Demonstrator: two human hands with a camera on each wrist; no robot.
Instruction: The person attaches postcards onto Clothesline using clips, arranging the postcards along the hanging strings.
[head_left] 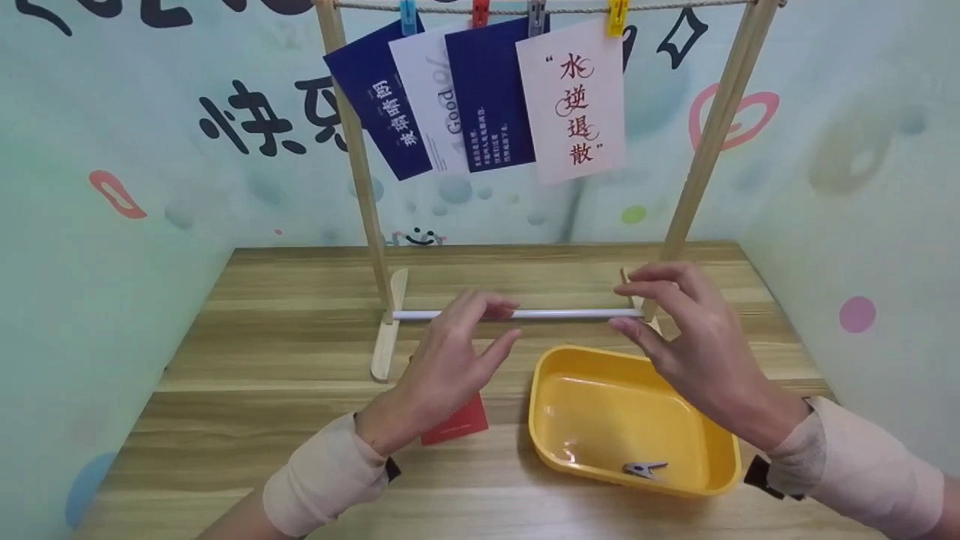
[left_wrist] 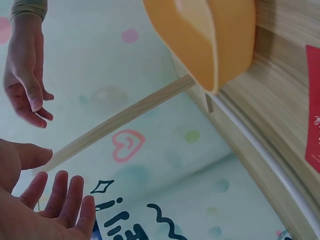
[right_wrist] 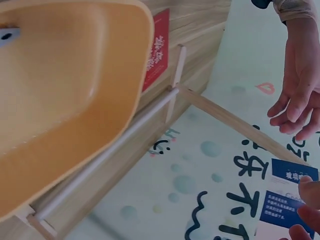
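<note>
My left hand (head_left: 442, 356) hovers above a red card (head_left: 457, 421) on the table, its fingers relaxed and nothing held. Over the far rim of a yellow tray (head_left: 551, 442), my right hand (head_left: 701, 349) hangs in the air with fingers loosely bent and nothing between them. One grey clothespin (head_left: 643, 469) lies inside the tray. Several cards hang overlapping from a string (head_left: 697, 6): two dark blue, one white and a pale pink card (head_left: 574, 105) at the right. Blue, red, grey and yellow clothespins (head_left: 617, 18) hold their tops.
A wooden frame carries the string between its left post (head_left: 360, 180) and right post (head_left: 709, 157). A white rod (head_left: 577, 313) joins the posts near the table (head_left: 247, 330). Behind stands a patterned pale wall (head_left: 825, 225).
</note>
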